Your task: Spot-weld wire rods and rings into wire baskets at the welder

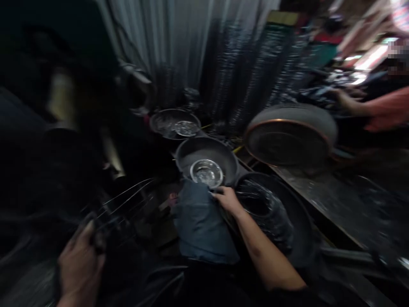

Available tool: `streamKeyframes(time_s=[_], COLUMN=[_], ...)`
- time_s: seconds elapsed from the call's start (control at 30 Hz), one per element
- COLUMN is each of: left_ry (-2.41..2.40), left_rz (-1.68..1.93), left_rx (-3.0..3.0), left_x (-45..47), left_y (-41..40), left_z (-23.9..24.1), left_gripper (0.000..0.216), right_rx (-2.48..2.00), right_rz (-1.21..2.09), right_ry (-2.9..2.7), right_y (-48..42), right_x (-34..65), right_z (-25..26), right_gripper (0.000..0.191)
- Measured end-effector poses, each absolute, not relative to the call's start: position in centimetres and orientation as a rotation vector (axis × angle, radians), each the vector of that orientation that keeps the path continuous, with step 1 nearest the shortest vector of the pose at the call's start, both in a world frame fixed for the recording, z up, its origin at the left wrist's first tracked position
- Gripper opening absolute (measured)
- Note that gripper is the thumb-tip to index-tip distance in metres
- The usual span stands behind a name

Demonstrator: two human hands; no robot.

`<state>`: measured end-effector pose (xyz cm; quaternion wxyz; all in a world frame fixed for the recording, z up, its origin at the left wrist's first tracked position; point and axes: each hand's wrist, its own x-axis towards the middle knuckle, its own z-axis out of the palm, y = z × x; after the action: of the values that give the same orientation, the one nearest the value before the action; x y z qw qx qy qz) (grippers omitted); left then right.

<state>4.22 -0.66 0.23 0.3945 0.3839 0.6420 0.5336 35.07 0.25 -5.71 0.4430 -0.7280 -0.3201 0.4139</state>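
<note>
My left hand (pixel 80 258) is at the lower left, blurred, with its fingers closed round something dark. Two thin, bright wire-like rods (pixel 128 194) stretch up and to the right from near it; whether they belong to what it holds cannot be made out. My right hand (pixel 228 199) has its fingers bent together at the upper edge of a blue-grey cloth (pixel 203 226). Whatever is between those fingers is hidden. Just beyond them, a shiny round metal dish (pixel 207 172) lies in a wide grey basin (pixel 226 160).
Another basin (pixel 159 121) with shiny pieces stands farther back. Plastic-wrapped dark rings (pixel 275 213) lie in a dark basin at right. A large copper-rimmed round vessel (pixel 290 136) is tilted nearby. Tall stacks (pixel 233 64) line the back wall. A co-worker's arm (pixel 361 106) reaches in at right.
</note>
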Motion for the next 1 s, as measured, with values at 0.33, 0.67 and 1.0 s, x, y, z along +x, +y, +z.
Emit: streamKeyframes(time_s=[0.33,0.67,1.0], left_ry=[1.594,1.541,1.450], left_rz=[1.530,1.616,1.689], left_rx=[0.475,0.475,0.452], left_x=[3.4,1.8,1.5], left_y=[-0.8,-0.8,1.5], left_z=[0.0,-0.7,-1.9], left_gripper=[0.036,0.045,0.039], right_rx=[-1.279,-1.010,-0.947], right_rz=[1.708,1.838,1.790], right_ry=[-0.765,-0.500,-0.480], right_y=[4.4,5.4,6.9], right_x=[22.4,17.0,16.2], right_z=[-1.6,0.4,0.0], right_gripper=[0.019,0.031,0.038])
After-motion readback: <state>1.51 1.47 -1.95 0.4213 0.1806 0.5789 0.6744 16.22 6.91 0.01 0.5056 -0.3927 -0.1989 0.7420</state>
